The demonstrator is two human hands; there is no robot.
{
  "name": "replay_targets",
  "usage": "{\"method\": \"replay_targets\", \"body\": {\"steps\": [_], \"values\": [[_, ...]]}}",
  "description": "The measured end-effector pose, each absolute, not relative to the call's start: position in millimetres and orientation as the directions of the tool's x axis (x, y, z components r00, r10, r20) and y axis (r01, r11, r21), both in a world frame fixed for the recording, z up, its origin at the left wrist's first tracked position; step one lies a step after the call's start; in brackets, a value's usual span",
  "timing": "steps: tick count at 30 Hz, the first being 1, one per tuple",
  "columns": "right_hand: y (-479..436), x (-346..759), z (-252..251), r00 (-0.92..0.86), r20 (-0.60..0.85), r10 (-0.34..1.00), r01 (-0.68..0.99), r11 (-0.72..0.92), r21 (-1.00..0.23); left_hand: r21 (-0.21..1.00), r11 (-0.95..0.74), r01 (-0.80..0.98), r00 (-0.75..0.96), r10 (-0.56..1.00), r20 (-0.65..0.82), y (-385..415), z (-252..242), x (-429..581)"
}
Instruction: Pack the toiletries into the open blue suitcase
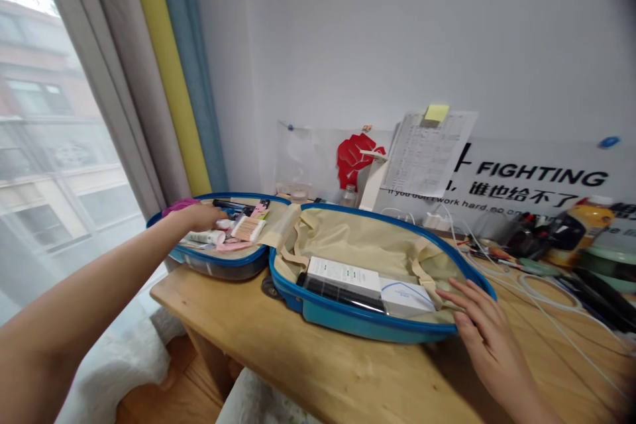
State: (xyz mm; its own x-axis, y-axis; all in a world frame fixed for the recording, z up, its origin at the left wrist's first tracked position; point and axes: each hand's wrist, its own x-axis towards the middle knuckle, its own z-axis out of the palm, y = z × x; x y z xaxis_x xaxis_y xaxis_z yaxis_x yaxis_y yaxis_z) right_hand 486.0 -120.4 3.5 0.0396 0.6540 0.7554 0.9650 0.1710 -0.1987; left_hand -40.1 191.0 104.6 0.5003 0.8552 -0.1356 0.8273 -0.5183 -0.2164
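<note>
Left hand (199,216) down on small things in the shallow half of a blue hard suitcase (368,326), fingers a bit curled, maybe with no real hold; hard to tell from here. Right hand (489,338) by the rim, fingers spread wide, empty. Soft cloth lining, smooth white boxes (344,276). Danger: a bump near the wooden bench (248,344) edge, then a slick white tube (206,237) rolling out.

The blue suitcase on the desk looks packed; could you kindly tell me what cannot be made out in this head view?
- Head view: items in the far suitcase half beneath the left hand, hidden by that hand.
- Head view: the label on the white box, too small to read.
- Head view: the green container, cut off by the right edge.
</note>
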Motion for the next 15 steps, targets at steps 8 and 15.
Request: {"method": "replay_targets", "body": {"steps": [8,15], "values": [[-121.0,484.8,4.4,0.031,0.763,0.646,0.962,0.188,-0.198,-0.176,-0.399,0.9,0.425,0.893,0.146,174.1,122.6,-32.7],[-120.3,486.0,2.1,0.071,0.747,0.661,0.954,0.174,-0.245,-0.058,-0.711,0.701,0.683,0.644,0.346,135.6,176.8,75.9]]}}
